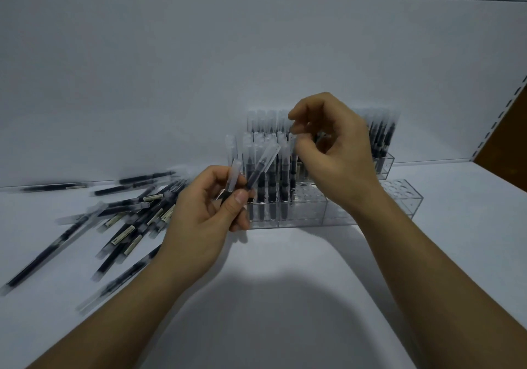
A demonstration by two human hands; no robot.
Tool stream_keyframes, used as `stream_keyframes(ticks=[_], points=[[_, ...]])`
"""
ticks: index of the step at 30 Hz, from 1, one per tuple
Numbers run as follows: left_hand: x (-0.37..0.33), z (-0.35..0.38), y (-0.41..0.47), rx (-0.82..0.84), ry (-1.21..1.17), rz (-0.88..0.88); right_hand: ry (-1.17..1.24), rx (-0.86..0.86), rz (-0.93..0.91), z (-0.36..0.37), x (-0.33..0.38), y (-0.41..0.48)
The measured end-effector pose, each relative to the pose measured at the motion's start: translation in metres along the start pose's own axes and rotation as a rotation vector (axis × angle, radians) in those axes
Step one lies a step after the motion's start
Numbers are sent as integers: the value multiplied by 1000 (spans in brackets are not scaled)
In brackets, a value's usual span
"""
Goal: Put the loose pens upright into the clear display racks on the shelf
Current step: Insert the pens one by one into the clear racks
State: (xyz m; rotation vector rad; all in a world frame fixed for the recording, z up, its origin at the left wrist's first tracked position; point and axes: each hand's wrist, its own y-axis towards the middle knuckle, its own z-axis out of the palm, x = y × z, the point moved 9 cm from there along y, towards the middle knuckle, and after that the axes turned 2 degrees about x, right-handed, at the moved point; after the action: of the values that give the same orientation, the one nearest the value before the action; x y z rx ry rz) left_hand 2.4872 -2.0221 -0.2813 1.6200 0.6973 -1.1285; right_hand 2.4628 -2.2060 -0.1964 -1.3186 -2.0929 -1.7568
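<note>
Grips a few pens (258,173) in the left hand (205,211), caps up, likely as a ready supply just beside the front rack (308,214). Hovers the right hand (336,154) over the standing rows, wrist bent, fingers curled toward the thumb; cannot tell whether these pinch a pen. Shows the loose pens (128,220) lying flat on the shelf (285,268), left of the racks.

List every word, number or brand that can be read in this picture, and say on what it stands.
No text can be read.
Labels on the loose pens: pale strips with print, too blurred to read.
Held pens in the left hand: no text shows.
Racks: no text shows.
</note>
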Motion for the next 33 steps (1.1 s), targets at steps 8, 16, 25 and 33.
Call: stream_keyframes(ticks=[8,16,25,33], points=[[-2,-2,0,-23,-32,-7,177,230,87,19,0,-4],[-6,2,-2,-9,-76,-28,260,271,118,27,-1,-3],[-3,-4,0,-16,114,28,362,-51,159,-11,-12,5],[-5,-6,0,-52,82,21,81,-254,112,-42,-20,9]])
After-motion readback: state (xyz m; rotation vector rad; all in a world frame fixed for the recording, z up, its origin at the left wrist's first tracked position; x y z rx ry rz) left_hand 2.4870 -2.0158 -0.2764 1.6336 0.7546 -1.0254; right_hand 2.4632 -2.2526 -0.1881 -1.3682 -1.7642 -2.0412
